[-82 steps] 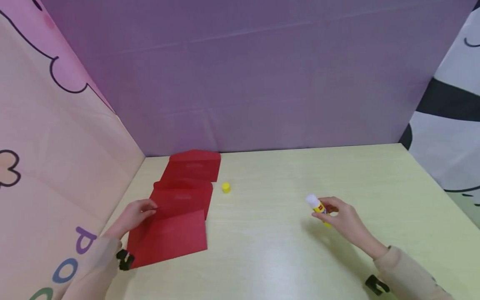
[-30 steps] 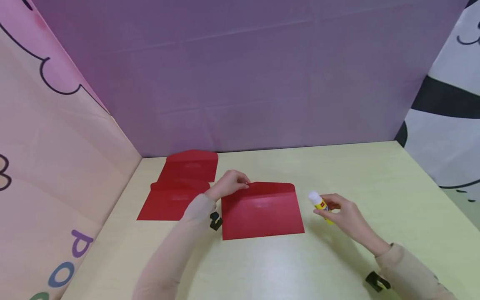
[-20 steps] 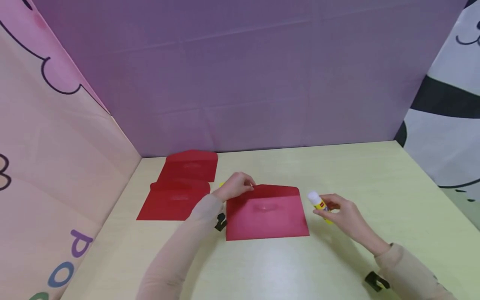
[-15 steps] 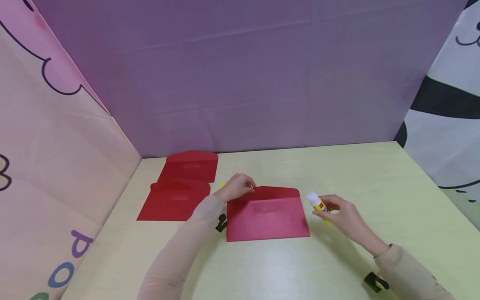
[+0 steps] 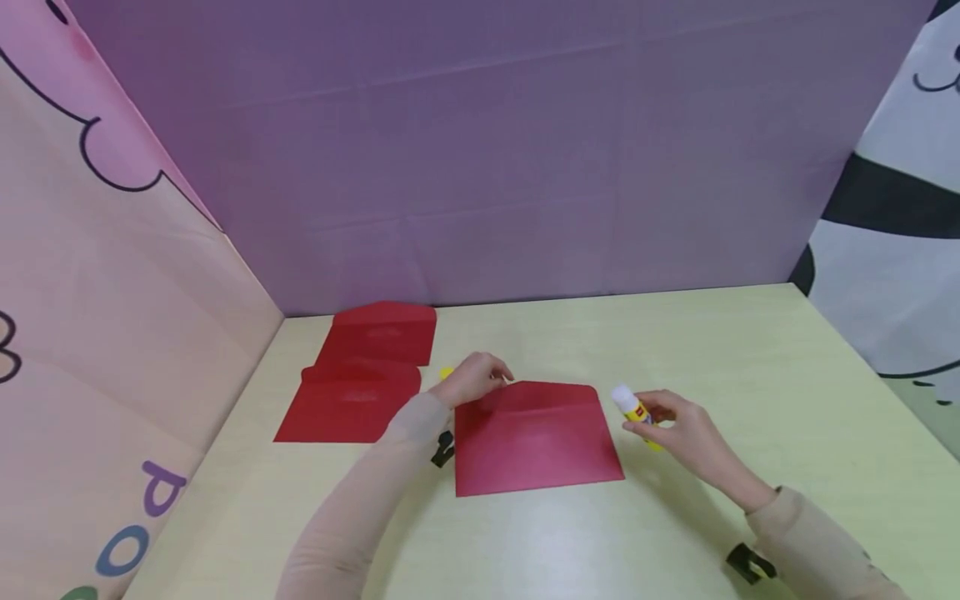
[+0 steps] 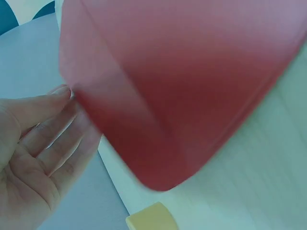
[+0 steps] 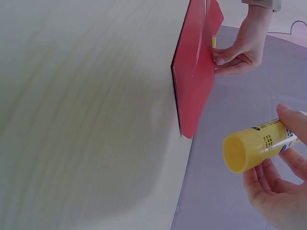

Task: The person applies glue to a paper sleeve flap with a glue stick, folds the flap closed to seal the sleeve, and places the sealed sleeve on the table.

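Since the earliest frame, one envelope (image 5: 536, 450) has come from the left group to the middle of the surface (image 5: 555, 554), left hand (image 5: 477, 377) with it; the right hand (image 5: 681, 425) has barely shifted. Left fingers pinch the far edge of the envelope's flap (image 5: 555, 397). Right fingers are grasping the glue stick (image 5: 636, 407), white end toward the envelope, apart from it. Done, by my reading: stick uncapped, yellow cap (image 5: 447, 372) beside the left wrist; one envelope brought over. Remaining: flap open, no glue visible on it. Two more, the near envelope (image 5: 348, 410) and far envelope (image 5: 385, 335), lie at left, flaps open too. Cannot tell whether the middle one sits fully flat.
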{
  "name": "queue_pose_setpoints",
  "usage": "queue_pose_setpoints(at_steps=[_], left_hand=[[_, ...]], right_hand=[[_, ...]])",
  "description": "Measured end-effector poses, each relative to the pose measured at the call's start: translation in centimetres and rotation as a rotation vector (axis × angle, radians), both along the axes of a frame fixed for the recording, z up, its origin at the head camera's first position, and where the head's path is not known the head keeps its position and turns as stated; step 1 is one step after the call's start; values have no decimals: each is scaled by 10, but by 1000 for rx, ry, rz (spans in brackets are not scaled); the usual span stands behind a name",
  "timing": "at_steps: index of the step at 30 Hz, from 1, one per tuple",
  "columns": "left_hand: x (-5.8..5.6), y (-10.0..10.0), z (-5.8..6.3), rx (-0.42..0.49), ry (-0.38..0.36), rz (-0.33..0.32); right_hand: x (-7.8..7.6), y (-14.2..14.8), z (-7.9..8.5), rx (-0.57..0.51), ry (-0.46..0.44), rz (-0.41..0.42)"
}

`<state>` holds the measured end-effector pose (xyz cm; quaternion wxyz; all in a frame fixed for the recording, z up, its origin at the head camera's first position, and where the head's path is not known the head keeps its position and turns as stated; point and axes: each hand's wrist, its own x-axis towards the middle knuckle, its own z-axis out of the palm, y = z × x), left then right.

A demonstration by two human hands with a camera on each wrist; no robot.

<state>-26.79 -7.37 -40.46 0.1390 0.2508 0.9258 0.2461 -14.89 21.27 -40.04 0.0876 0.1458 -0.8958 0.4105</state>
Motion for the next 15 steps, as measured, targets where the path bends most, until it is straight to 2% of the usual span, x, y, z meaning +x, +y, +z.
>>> queue_pose_setpoints(at_steps=[4, 7, 10, 15], left_hand=[[2, -3, 2, -6, 33, -27], [8, -6, 8, -20, 69, -35], [18, -9, 17, -42, 91, -33], [43, -15, 29, -117, 116, -44]], right_hand=[[-1, -1, 1, 8, -8, -1], [-2, -2, 3, 8, -16, 0], [-2, -2, 4, 6, -23, 0], [-2, -3, 6, 9, -18, 11]])
